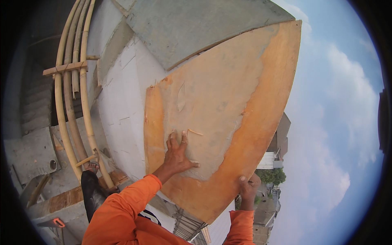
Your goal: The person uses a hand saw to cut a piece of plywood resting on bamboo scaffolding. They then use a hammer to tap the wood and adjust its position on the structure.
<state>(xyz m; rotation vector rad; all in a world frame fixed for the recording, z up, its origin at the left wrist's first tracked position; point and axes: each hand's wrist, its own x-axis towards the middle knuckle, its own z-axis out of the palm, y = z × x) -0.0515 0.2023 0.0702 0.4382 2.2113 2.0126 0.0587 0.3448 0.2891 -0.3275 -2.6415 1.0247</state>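
A large plywood sheet (261, 110), orange-brown with a wide grey cement-stained patch, fills the middle of the view. Against the stained patch my left hand (179, 156) lies with its fingers spread, pressing on the face and gripping nothing. A thin curved sliver (195, 132) shows close to its fingertips; whether it is loose or part of the surface I cannot tell. At the sheet's lower right edge my right hand (249, 188) is closed, thumb on the face and the other fingers hidden behind.
A grey board (204, 28) overlaps the sheet's far side. Left of it stands a white block wall (122, 106), then several bamboo poles (83, 94) tied with a wooden crosspiece (65, 68). My foot (93, 166) rests by the poles. A handsaw (55, 223) lies lower left. Rooftops and trees (271, 175) show far below.
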